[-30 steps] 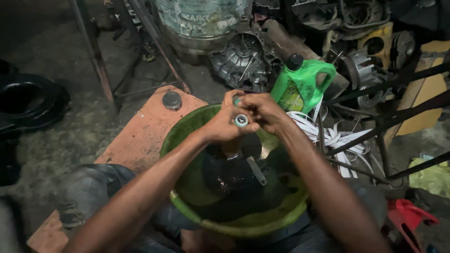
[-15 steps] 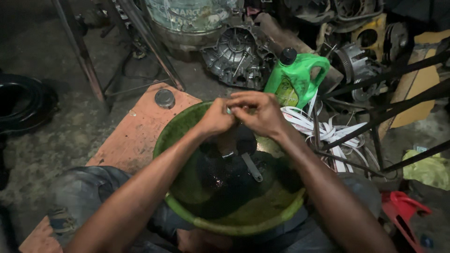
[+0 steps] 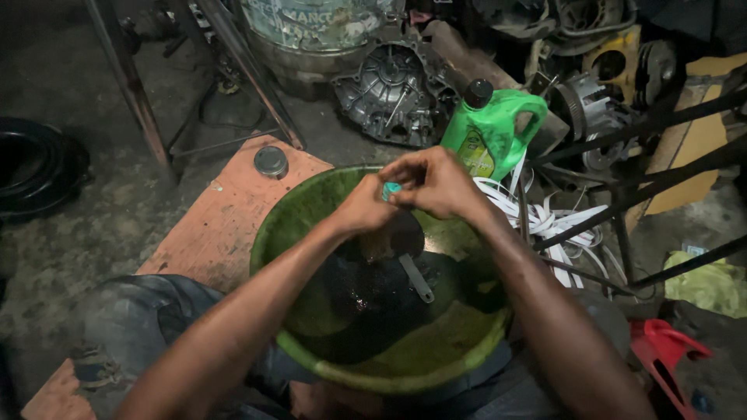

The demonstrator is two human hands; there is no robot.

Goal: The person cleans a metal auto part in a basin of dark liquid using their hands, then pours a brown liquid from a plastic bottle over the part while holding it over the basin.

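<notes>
My left hand (image 3: 360,206) and my right hand (image 3: 433,181) meet above a large green basin (image 3: 289,222) that holds dark oily liquid. Both hands pinch a small teal-and-white cylindrical part (image 3: 391,189) between their fingertips. Below the hands, a dark metal part (image 3: 405,235) and a grey metal tool (image 3: 416,278) lie in the liquid in the basin. The basin rests between my knees.
A green oil jug (image 3: 490,132) with a black cap stands beyond the basin. An engine cover (image 3: 389,89) and other engine parts lie behind it. A round metal cap (image 3: 271,160) sits on an orange board (image 3: 222,225). White straps (image 3: 545,222), black metal bars (image 3: 646,171) and a red object (image 3: 661,350) are at right.
My hands have stayed together over the basin, turning the small part; its teal end faced me a second ago, was hidden, and now peeks out between the fingers. The camera shifted slightly.
</notes>
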